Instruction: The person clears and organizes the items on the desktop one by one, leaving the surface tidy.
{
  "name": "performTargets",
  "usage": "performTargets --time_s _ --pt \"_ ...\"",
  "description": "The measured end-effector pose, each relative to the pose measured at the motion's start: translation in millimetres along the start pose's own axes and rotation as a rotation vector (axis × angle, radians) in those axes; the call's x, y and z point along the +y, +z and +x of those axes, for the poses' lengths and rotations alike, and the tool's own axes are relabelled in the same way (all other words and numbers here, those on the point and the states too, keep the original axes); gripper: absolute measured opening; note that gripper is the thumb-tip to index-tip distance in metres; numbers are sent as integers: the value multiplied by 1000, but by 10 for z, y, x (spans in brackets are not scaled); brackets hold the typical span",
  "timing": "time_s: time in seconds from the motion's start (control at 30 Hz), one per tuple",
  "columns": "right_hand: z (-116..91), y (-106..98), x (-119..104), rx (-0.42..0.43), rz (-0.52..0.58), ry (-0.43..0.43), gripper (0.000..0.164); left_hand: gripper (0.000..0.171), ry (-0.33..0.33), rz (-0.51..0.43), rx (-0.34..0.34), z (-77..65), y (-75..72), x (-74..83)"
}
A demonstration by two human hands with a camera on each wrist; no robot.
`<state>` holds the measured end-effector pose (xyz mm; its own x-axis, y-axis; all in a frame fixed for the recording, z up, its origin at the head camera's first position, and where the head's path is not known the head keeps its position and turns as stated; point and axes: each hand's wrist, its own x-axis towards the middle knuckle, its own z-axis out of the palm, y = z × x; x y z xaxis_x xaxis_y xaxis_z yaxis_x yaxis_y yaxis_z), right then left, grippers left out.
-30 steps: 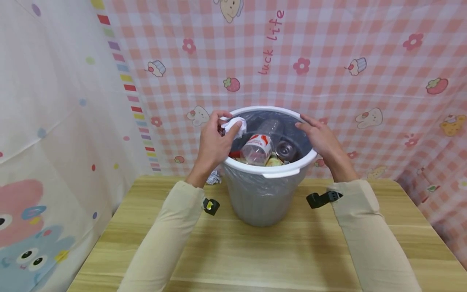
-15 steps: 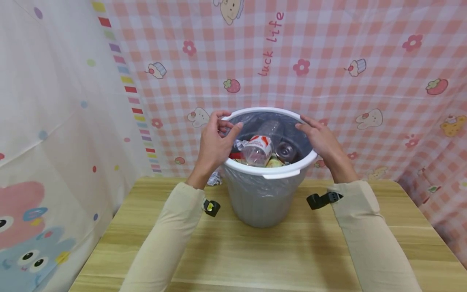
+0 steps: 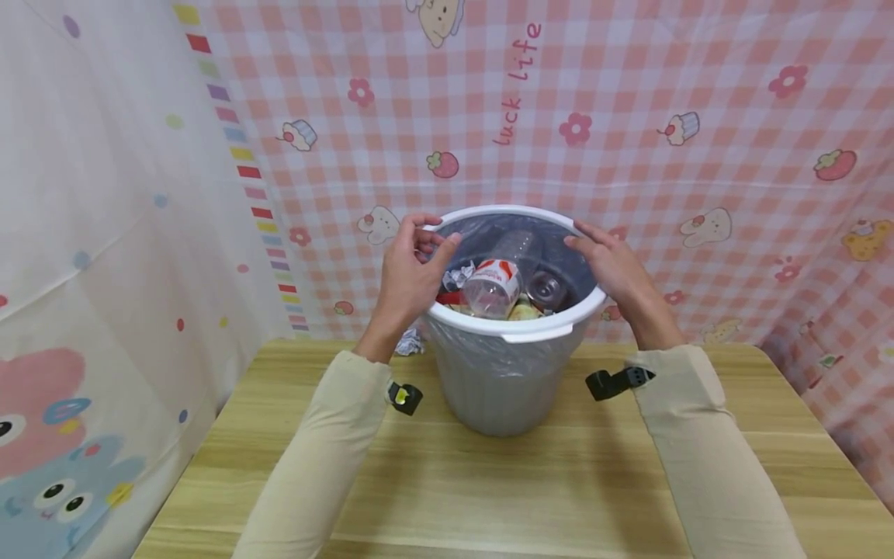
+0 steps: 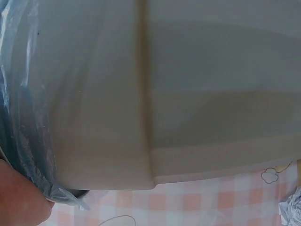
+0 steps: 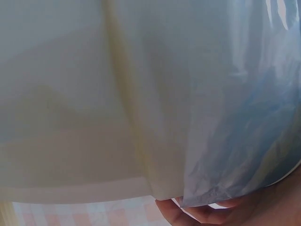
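A grey trash bin (image 3: pixel 503 388) with a white rim and a clear plastic liner stands on the table. Inside lie a crumpled paper ball (image 3: pixel 457 276), a clear plastic cup (image 3: pixel 492 289) with a red-and-white label, and a dark clear container (image 3: pixel 547 289). My left hand (image 3: pixel 412 268) is at the left rim, fingers loosely bent, thumb over the opening, with nothing held. On the right, my right hand (image 3: pixel 618 268) grips the rim, thumb inside; its fingers (image 5: pixel 176 214) show outside the bin against the liner (image 5: pixel 235 160).
Another crumpled paper ball (image 3: pixel 410 341) lies on the wooden table (image 3: pixel 454 497), left of the bin. A pink checked cloth (image 3: pixel 503 101) hangs right behind the bin. A white printed cloth (image 3: pixel 105 233) hangs along the left side.
The white crumpled paper ball has left my left hand and dropped into the bin beside the cup. Both hands have stayed in place at the rim.
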<state>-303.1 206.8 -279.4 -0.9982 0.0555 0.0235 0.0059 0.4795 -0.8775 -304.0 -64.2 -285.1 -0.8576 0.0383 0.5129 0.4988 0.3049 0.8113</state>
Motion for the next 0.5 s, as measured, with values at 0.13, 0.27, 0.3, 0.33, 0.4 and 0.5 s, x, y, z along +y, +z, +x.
performTargets --time_s 0.13,0.27,0.3,0.33,0.4,0.5 --pt "-7 -3 -6 -1 22 11 64 40 0 -10 5 1 2 2" --pt "-13 -1 -9 -13 38 12 64 36 2 -37 23 0 -4 -2" --pt "-13 -1 -10 -15 38 10 64 35 5 -41 29 0 -6 -3" --pt "-14 -1 -11 -15 32 7 64 34 8 -44 32 -1 -8 -2" --pt "-12 -4 -11 -14 26 1 64 33 12 -50 37 -1 -13 -1" --pt "-10 -11 -8 -12 25 0 64 31 20 -64 42 -4 -17 2"
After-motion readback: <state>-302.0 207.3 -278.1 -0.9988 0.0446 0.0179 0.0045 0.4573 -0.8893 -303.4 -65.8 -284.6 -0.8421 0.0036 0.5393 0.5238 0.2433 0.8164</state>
